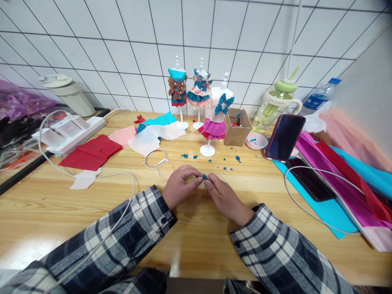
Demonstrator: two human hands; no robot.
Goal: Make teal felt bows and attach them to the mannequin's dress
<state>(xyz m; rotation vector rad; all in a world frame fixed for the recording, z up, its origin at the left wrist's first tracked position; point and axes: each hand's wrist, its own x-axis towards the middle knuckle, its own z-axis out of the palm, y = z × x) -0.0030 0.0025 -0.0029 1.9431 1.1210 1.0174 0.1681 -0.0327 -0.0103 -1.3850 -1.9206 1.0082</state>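
Observation:
My left hand [180, 184] and my right hand [225, 199] meet over the wooden table [196, 228], fingertips pinched together on a tiny teal paper piece [204, 176]. Both wrists rest on the tabletop in plaid sleeves. Behind the hands stand three small white mannequin stands in paper dresses: one with a teal top and brown bows [177, 87], one pink and teal [200, 90], and one white with teal bows and a magenta skirt [218, 116]. Small teal scraps [226, 160] lie scattered between the hands and the stands.
Red [92, 152], pink and white paper sheets lie at left, near a white device [69, 130] with a cable. A cardboard box [237, 127], pink dish [256, 141], propped phone [284, 136], flat phone [310, 181], drink bottles and coloured paper sheets [343, 183] fill the right.

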